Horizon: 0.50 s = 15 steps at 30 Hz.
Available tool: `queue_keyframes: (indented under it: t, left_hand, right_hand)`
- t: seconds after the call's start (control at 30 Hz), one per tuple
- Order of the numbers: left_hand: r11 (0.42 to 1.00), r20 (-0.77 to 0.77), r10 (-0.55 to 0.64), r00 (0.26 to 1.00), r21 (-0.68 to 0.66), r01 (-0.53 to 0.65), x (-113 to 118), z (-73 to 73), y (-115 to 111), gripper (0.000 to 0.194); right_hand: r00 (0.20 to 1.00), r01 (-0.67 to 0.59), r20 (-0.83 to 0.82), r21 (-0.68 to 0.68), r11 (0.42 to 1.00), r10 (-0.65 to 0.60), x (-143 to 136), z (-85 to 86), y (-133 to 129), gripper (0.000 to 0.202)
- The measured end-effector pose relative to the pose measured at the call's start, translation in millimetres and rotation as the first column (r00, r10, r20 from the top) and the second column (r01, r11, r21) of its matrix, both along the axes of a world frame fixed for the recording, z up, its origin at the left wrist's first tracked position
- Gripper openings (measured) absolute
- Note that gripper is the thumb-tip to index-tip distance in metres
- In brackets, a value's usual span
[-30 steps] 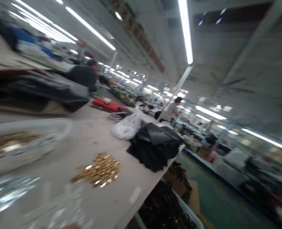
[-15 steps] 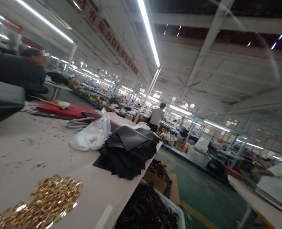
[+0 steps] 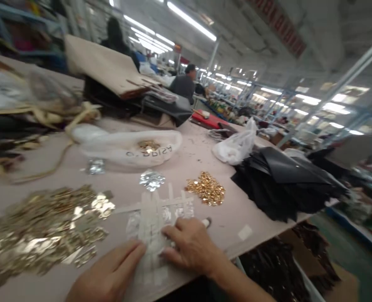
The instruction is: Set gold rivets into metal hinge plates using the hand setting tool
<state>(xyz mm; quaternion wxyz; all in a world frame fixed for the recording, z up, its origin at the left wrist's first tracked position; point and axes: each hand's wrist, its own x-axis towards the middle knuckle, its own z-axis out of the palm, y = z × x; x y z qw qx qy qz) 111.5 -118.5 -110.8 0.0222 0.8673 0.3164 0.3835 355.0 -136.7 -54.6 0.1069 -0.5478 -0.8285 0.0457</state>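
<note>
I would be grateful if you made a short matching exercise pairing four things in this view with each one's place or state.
Things
1. Right hand
2. Black sheets
3. Large pale-gold pile
4. Lettered white container

Places or states
A. Spread out on the left side of the picture
B. Holding a small heap of shiny pieces
C. At the pale strips
D. Stacked on the table, beside the white plastic bag

Right pairs: 1-C, 2-D, 3-A, 4-B
</note>
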Motion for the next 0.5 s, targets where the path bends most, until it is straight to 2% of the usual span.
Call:
queue_keyframes:
  t: [0.07, 0.13, 0.23, 0.3, 0.37, 0.5]
  left_hand:
    - [0.998, -0.107, 0.033, 0.994, 0.055, -0.028, -9.4, 1.0, -4.3, 0.04]
    - [0.994, -0.145, 0.068, 0.987, 0.098, -0.054, -5.4, 5.3, -6.8, 0.041]
    - [0.991, -0.156, 0.057, 0.986, 0.129, -0.037, 1.5, 11.8, -12.0, 0.036]
    - [0.993, -0.176, 0.042, 0.984, 0.119, -0.021, 0.5, 13.2, -16.2, 0.034]
    - [0.994, -0.183, 0.057, 0.981, 0.099, -0.039, -2.7, 12.1, -19.6, 0.034]
    - [0.996, -0.206, 0.061, 0.977, 0.073, -0.047, -2.9, 7.0, -21.5, 0.035]
  right_hand:
    - [0.999, -0.019, -0.039, -0.007, 1.0, 0.019, -0.3, 0.8, 1.3, 0.037]
    - [0.992, -0.025, -0.126, -0.028, 0.999, 0.021, 3.7, 7.2, 2.5, 0.03]
    - [0.948, 0.047, -0.309, -0.105, 0.993, -0.077, 7.0, 16.0, 14.7, 0.022]
    - [0.917, 0.121, -0.36, -0.167, 0.979, -0.174, 6.9, 18.8, 34.3, 0.018]
    - [0.921, 0.164, -0.319, -0.208, 0.964, -0.225, 5.7, 19.6, 61.3, 0.019]
    - [0.963, 0.139, -0.197, -0.215, 0.967, -0.182, -0.6, 20.2, 115.3, 0.024]
